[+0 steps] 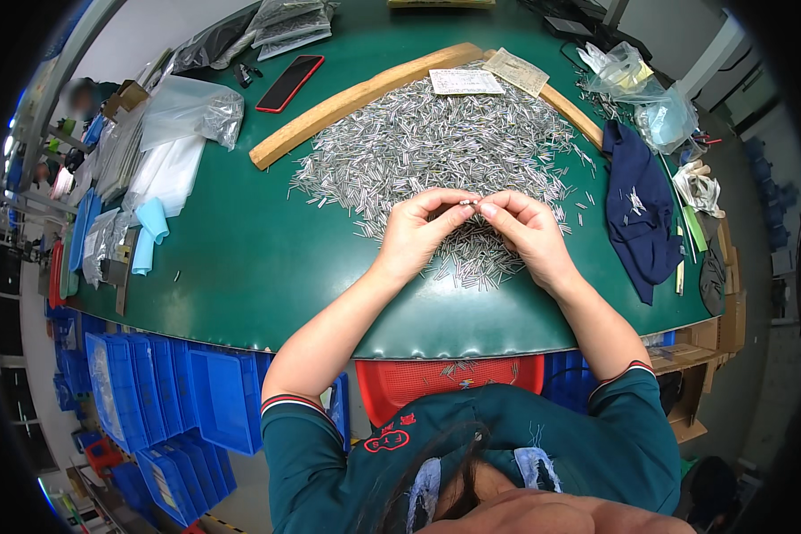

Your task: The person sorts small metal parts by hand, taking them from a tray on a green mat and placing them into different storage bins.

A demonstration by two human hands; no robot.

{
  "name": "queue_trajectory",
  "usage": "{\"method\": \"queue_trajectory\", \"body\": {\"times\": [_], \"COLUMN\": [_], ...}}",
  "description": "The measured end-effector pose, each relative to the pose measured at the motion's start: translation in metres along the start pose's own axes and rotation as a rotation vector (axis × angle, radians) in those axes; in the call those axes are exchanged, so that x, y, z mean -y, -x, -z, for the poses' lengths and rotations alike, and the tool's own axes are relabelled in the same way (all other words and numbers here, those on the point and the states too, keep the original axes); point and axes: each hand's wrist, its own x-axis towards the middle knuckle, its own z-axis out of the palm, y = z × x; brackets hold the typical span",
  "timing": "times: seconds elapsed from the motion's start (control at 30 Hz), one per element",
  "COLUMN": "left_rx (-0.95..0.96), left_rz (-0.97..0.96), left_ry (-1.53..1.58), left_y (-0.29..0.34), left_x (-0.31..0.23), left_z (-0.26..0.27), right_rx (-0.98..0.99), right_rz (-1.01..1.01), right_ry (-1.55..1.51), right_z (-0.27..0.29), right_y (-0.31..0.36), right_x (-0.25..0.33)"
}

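A broad heap of small silvery metal pins (400, 142) spreads over the green table (231, 258). Above its near side, my left hand (420, 230) and my right hand (529, 233) meet at the fingertips. Both are closed in a pinch, thumb against index finger. Between them shows a tiny metal pin (468, 203), gripped from both sides. Its far details are too small to make out. More pins lie on the table just beneath my hands.
Wooden bars (365, 98) border the heap's far side, with paper cards (465, 82) on top. A red-edged phone (290, 83) lies beyond. Plastic bags (169, 169) sit left, a dark blue cloth (641, 205) right. Below the edge are a red basket (383, 392) and blue bins (225, 392).
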Motion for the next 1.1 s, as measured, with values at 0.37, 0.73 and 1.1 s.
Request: {"method": "queue_trajectory", "body": {"times": [0.37,0.73,1.1], "left_rx": [0.014,0.037,0.088], "left_rz": [0.062,0.068,0.042], "left_ry": [0.004,-0.094,-0.135], "left_y": [0.0,0.001,0.001], "left_x": [0.005,0.003,0.004], "left_z": [0.001,0.001,0.003], "right_rx": [-0.062,-0.085,0.04], "right_rz": [0.122,0.188,-0.273], "right_ry": [0.09,0.23,-0.561], "right_z": [0.002,0.006,0.019], "right_y": [-0.001,-0.005,-0.008], "right_x": [-0.005,-0.013,0.004]}}
